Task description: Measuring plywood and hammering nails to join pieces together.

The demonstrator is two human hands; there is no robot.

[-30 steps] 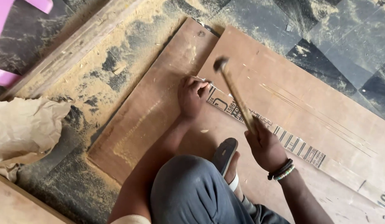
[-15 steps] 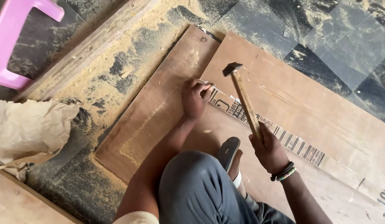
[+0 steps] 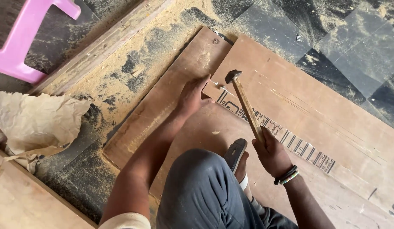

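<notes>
Hammer (image 3: 243, 101) in my right hand (image 3: 271, 152): my grip is wrapped tight round the lower end of its wooden handle, right of centre in the frame, and the metal head sits just above the end of a printed strip (image 3: 273, 127) that runs down toward the lower right. My left hand (image 3: 192, 96), at the centre, presses on the plywood sheet (image 3: 163, 106), fingertips pinched at a small nail (image 3: 214, 82) right beside the hammer head; that grip is narrow, closed on the nail. A second, larger board (image 3: 315, 101) lies under the strip at the right. My sandalled foot (image 3: 236, 154) rests on the wood at lower centre. Sawdust (image 3: 120, 72) covers the floor at upper left, with crumpled brown paper (image 3: 35, 123) at the left edge and a pink plastic stool (image 3: 23, 42) in the top left corner.
</notes>
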